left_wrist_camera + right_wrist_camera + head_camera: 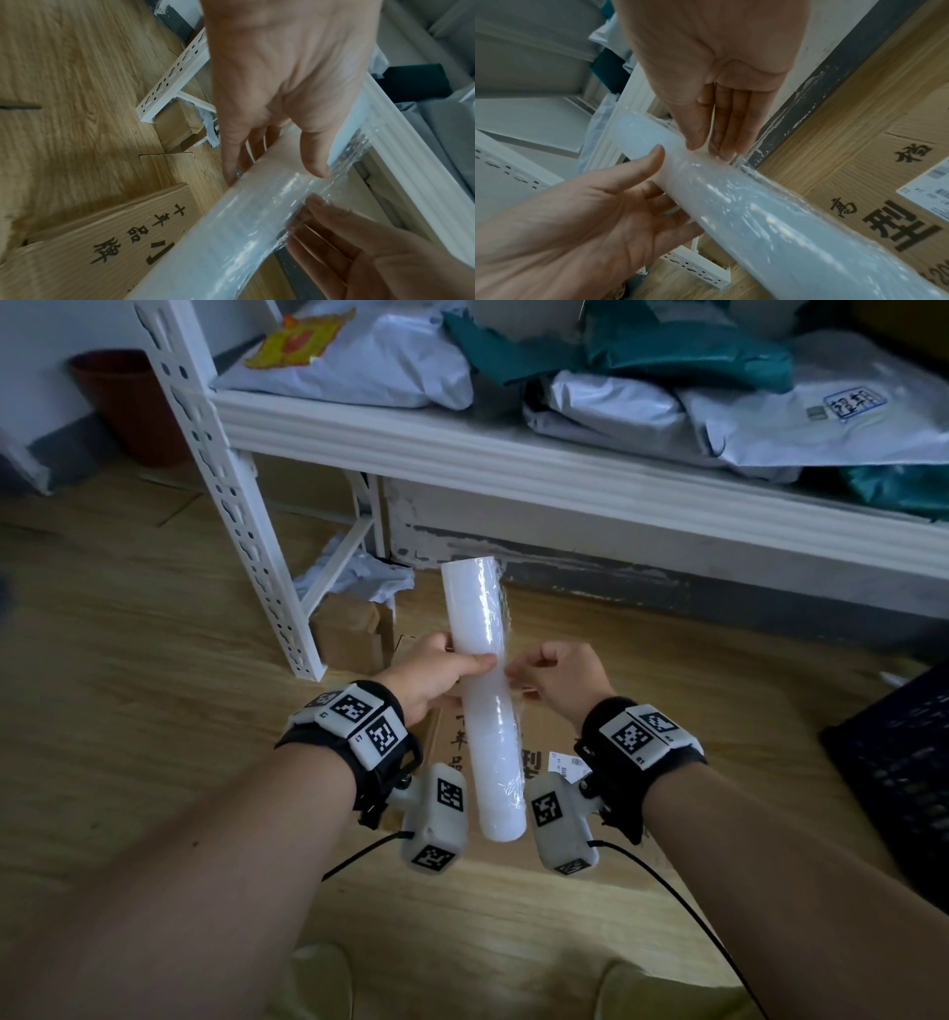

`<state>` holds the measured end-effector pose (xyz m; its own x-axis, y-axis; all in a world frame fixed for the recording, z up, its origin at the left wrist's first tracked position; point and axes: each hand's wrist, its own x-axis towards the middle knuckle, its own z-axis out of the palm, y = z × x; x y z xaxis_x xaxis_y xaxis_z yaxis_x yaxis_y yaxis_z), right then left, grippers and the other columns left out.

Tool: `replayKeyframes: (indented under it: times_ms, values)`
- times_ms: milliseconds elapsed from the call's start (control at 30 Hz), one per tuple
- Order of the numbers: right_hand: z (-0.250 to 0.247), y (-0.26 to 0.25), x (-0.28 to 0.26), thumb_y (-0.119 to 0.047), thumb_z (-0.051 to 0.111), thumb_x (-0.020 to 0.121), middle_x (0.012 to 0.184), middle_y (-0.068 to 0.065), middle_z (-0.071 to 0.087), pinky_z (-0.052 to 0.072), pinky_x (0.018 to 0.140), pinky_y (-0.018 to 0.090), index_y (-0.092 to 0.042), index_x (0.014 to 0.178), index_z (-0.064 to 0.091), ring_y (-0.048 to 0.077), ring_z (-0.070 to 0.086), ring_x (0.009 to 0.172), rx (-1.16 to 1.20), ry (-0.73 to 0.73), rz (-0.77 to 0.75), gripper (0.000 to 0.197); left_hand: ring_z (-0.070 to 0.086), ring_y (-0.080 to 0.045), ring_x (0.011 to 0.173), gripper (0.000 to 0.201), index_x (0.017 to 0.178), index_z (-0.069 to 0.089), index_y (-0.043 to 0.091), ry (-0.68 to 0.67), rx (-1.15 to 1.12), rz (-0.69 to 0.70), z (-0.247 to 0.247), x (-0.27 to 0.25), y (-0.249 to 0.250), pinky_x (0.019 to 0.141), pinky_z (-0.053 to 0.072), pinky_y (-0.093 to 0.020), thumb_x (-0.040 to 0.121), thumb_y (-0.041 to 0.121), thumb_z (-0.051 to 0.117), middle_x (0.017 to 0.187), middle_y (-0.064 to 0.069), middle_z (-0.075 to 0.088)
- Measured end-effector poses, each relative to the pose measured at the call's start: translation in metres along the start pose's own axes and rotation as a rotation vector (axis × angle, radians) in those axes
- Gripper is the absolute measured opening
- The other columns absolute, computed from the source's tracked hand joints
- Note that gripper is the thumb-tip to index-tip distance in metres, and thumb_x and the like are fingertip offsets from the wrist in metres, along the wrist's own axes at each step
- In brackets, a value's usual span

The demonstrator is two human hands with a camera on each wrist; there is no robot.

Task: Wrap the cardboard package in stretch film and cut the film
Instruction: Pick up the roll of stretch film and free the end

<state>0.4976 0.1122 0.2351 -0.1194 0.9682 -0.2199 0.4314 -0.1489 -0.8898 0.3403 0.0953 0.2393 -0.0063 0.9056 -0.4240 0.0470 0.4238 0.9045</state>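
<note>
1. The cardboard package [544, 752] lies flat on the floor, under the stretch film roll [485, 690] held above it.
2. Left hand [436, 675] grips the roll mid-length; right hand [557, 677] pinches at the loose film edge.
3. Risk: the thin edge tears into strips or clings back.
4. The roll could slip.

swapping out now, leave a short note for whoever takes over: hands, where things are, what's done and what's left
Left hand: grips the stretch film roll at mid-length, held above the floor.
Right hand: fingertips pick at the loose film edge on the roll's right side.
Cardboard package: flat on the floor under the roll, bare.
Done: roll picked up.
Left: free the film end, wrap the package, cut the film.
</note>
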Motion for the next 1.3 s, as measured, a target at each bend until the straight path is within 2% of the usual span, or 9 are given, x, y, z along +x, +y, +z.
replayKeyframes:
  times_ms: [167, 300, 433, 600, 767, 867, 1000, 1100, 1300]
  values:
    - [-0.003, -0.005, 0.004, -0.012, 0.059, 0.094, 0.079, 0.003, 0.071, 0.053, 0.063, 0.019, -0.01, 0.089, 0.06, 0.01, 0.068, 0.069, 0.1, -0.088, 0.049, 0.005, 0.06, -0.024, 0.109, 0.046, 0.127, 0.05, 0.007, 0.018, -0.057, -0.03, -0.004, 0.002, 0.0, 0.088, 0.053, -0.043, 0.086, 0.02, 0.067, 0.119, -0.009, 0.063]
    - [-0.001, -0.01, 0.005, -0.012, 0.055, 0.096, 0.072, 0.004, 0.067, 0.058, 0.07, 0.027, -0.008, 0.09, 0.056, 0.012, 0.064, 0.061, 0.168, -0.089, 0.068, 0.007, 0.06, -0.025, 0.108, 0.049, 0.127, 0.051, 0.007, 0.024, -0.108, -0.044, -0.007, 0.003, 0.0, 0.09, 0.052, -0.045, 0.084, 0.023, 0.069, 0.119, -0.01, 0.063]
    - [0.0, -0.016, 0.004, -0.009, 0.051, 0.098, 0.069, 0.006, 0.061, 0.056, 0.065, 0.031, -0.009, 0.087, 0.053, 0.016, 0.058, 0.058, 0.232, -0.105, 0.08, 0.011, 0.059, -0.028, 0.109, 0.046, 0.121, 0.055, 0.009, 0.068, -0.153, -0.031, -0.004, 0.004, 0.001, 0.095, 0.048, -0.052, 0.082, 0.024, 0.071, 0.117, -0.012, 0.062]
    - [-0.01, -0.022, 0.001, -0.013, 0.049, 0.098, 0.076, 0.005, 0.062, 0.054, 0.063, 0.029, -0.011, 0.093, 0.053, 0.016, 0.06, 0.064, 0.239, -0.076, 0.059, 0.006, 0.061, -0.026, 0.104, 0.052, 0.116, 0.054, 0.012, 0.102, -0.13, -0.05, -0.003, 0.007, -0.004, 0.093, 0.05, -0.048, 0.078, 0.042, 0.073, 0.111, -0.009, 0.064]
    - [-0.004, -0.025, -0.002, -0.016, 0.041, 0.102, 0.068, 0.006, 0.065, 0.048, 0.046, 0.023, -0.012, 0.099, 0.047, 0.015, 0.057, 0.049, 0.043, -0.03, -0.009, 0.008, 0.06, -0.026, 0.105, 0.057, 0.115, 0.051, 0.011, 0.095, -0.212, -0.124, -0.002, 0.009, -0.001, 0.094, 0.05, -0.046, 0.078, 0.05, 0.069, 0.112, -0.01, 0.062]
    - [-0.005, -0.021, -0.001, -0.017, 0.04, 0.102, 0.066, 0.003, 0.063, 0.041, 0.038, 0.017, -0.013, 0.104, 0.046, 0.009, 0.051, 0.043, -0.026, 0.031, -0.007, 0.008, 0.06, -0.029, 0.107, 0.051, 0.119, 0.048, 0.013, 0.032, -0.27, -0.196, -0.002, 0.009, -0.001, 0.094, 0.049, -0.049, 0.082, 0.042, 0.068, 0.114, -0.011, 0.06]
    - [-0.011, -0.015, 0.002, -0.018, 0.038, 0.103, 0.064, 0.003, 0.064, 0.045, 0.04, 0.021, -0.012, 0.107, 0.046, 0.011, 0.052, 0.043, 0.0, 0.077, 0.029, 0.011, 0.056, -0.03, 0.102, 0.032, 0.115, 0.049, 0.009, -0.085, -0.232, -0.242, -0.003, 0.009, -0.003, 0.09, 0.049, -0.043, 0.084, 0.017, 0.056, 0.11, -0.014, 0.055]
    - [-0.015, -0.011, 0.004, -0.015, 0.038, 0.103, 0.064, 0.004, 0.065, 0.046, 0.041, 0.024, -0.011, 0.108, 0.046, 0.014, 0.054, 0.044, 0.055, 0.088, 0.047, 0.01, 0.057, -0.027, 0.104, 0.019, 0.097, 0.051, 0.014, -0.086, -0.18, -0.249, 0.001, 0.011, -0.004, 0.099, 0.045, -0.041, 0.087, 0.026, 0.063, 0.106, -0.011, 0.06]
    - [-0.019, 0.004, 0.013, -0.016, 0.038, 0.102, 0.062, 0.005, 0.065, 0.043, 0.04, 0.024, -0.014, 0.103, 0.046, 0.013, 0.054, 0.041, 0.04, 0.104, 0.087, 0.008, 0.062, -0.025, 0.094, 0.032, 0.102, 0.056, 0.014, -0.059, -0.26, -0.224, 0.008, 0.02, -0.005, 0.097, 0.048, -0.044, 0.086, 0.041, 0.064, 0.096, -0.009, 0.064]
